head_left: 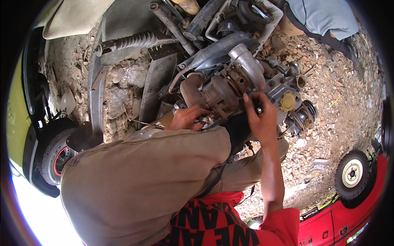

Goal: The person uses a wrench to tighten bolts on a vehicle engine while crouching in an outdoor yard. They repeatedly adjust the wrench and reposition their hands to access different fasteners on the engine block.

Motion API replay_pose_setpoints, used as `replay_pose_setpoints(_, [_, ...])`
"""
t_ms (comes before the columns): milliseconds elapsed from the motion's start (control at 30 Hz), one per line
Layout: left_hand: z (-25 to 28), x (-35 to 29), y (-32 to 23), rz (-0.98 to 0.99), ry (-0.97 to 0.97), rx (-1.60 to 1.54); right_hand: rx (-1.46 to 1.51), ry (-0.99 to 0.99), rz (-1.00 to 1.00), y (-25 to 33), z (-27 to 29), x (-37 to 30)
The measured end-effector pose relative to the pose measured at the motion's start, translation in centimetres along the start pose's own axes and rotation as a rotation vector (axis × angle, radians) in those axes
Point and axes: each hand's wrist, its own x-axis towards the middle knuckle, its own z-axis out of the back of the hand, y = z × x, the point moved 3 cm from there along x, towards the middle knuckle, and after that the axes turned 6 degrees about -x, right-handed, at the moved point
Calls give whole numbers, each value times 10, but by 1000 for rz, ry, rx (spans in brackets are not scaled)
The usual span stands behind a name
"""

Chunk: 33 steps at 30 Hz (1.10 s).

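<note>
the engine (pixel 246 82) lies on the rubble ground (pixel 328 123) right ahead of my knees, and the part in hand is its rusty turbo housing (pixel 219 96), sitting between my two hands. judged by look: cast metal, heavy, rigid, rough with rust, so not slippery where dry; any oily film would change that. it will not give under the fingers. best hold looks to be the round body or the flange edge, not the thin pipe (pixel 176 80) curving off past my left fingers.

left hand (pixel 186 119): fingers curled together low on the near side of the housing, closed on a small bright metal piece (pixel 206 120), likely a fitting or tool end; too small to tell which.

right hand (pixel 260 119): fingers (pixel 251 104) bent and pinched on a small dark part (pixel 259 110) at the far side of the housing, thumb up against the casting.

just beyond the right fingers: a silver elbow pipe (pixel 246 61) over the top, a yellow cap (pixel 287 101) to the outside, and a grooved pulley (pixel 305 112) past that.

further out: my tan trousers (pixel 143 180) under both wrists, a small wheel (pixel 351 173) on a red vehicle (pixel 340 221) well to the right, a tyre (pixel 55 158) well to the left, another person's grey clothing (pixel 324 16) beyond the engine.
</note>
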Motion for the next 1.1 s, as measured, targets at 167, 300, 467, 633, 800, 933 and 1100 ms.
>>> replay_pose_setpoints(167, [-2,-1,-1,34,-22,35,18,-3,-9,7,3,1])
replay_pose_setpoints(300, [0,0,-4,-12,-55,101,25,-8,14,10,0,3])
replay_pose_setpoints(467, [3,2,-9,-130,-27,168,29,18,-2,12,-3,3])
replay_pose_setpoints(633, [8,8,-11,-246,46,-9,311,-134,139,7,1,-5])
replay_pose_setpoints(800, [33,49,0,187,-305,-89,859,-123,521,24,5,6])
replay_pose_setpoints(933, [46,88,9,502,-296,-115,946,45,530,30,-9,22])
replay_pose_setpoints(1100, [32,106,14,410,-193,-171,993,74,484,29,-18,33])
